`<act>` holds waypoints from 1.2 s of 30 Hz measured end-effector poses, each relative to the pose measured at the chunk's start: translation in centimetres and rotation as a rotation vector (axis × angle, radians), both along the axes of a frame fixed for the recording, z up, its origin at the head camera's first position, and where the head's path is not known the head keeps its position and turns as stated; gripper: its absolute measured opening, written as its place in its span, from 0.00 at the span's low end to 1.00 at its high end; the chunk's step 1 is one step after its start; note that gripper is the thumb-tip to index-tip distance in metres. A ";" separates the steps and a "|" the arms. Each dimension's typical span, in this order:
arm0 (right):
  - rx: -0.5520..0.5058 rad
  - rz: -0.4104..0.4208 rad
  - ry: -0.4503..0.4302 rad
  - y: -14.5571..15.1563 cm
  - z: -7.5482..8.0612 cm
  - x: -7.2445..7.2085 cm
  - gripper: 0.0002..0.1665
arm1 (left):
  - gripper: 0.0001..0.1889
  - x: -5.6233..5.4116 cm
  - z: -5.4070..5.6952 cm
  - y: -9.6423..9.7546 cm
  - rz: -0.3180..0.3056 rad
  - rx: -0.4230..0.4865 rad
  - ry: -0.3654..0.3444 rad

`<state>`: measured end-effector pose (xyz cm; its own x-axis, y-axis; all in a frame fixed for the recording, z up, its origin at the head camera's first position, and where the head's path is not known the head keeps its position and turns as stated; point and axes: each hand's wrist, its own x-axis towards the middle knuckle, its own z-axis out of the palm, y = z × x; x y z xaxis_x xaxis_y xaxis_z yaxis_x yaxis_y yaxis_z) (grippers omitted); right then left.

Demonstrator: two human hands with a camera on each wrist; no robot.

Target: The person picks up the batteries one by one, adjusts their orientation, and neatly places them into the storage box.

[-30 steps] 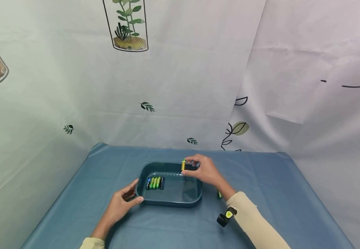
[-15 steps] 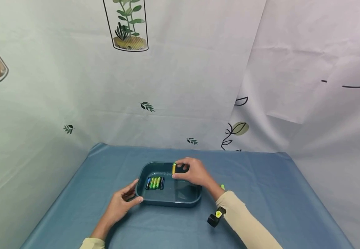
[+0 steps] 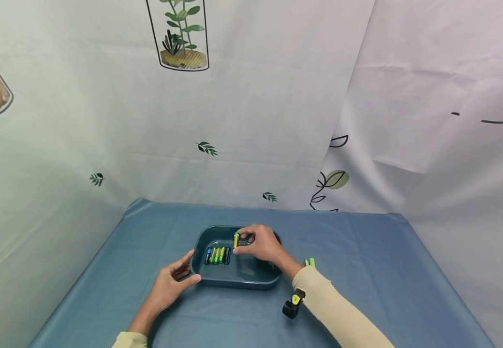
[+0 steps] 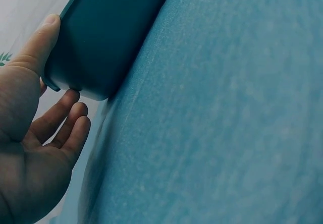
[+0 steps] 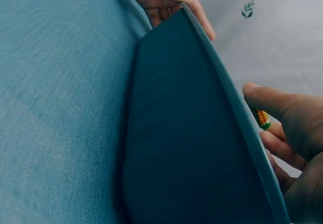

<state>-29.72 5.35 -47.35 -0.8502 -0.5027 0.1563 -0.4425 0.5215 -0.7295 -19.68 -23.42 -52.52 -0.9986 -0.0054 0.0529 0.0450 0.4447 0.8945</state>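
My left hand (image 3: 166,285) holds the dark teal tray (image 3: 240,283) by its left end. In the left wrist view the thumb lies at the rim and the fingers (image 4: 70,100) touch the outside wall. Over the middle of the tray, my right hand (image 3: 260,243) pinches a yellow battery (image 3: 236,240) with a green end, upright between thumb and fingers. A row of batteries lies in the tray's left half: a blue-and-black one (image 3: 208,255), green ones (image 3: 216,255) and a dark one (image 3: 227,255). The right wrist view shows part of the held battery (image 5: 263,118) behind the rim.
Green batteries (image 3: 311,262) lie on the blue cloth (image 3: 364,270) right of the tray, partly hidden by my right forearm. A black wrist camera (image 3: 292,305) hangs at the right sleeve. A printed white curtain (image 3: 256,121) stands behind the table.
My right hand has moved left and lower over the tray with the battery, towards the row. Batteries on the cloth at right have come into view beside the forearm. My left hand stays put.
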 end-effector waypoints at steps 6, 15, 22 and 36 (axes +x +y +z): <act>0.004 -0.027 -0.044 -0.6 -0.3 0.2 0.29 | 0.40 0.1 0.1 0.0 0.004 -0.009 0.012; 0.020 -0.058 -0.086 -1.5 -1.1 0.0 0.29 | 0.40 0.1 0.2 0.1 0.001 -0.004 0.008; 0.055 -0.090 -0.087 -1.9 -1.1 0.2 0.29 | 0.40 0.1 0.3 0.1 0.000 0.006 -0.009; 0.111 -0.125 -0.115 -2.5 -1.6 0.2 0.29 | 0.39 0.1 0.2 0.2 0.001 0.014 0.005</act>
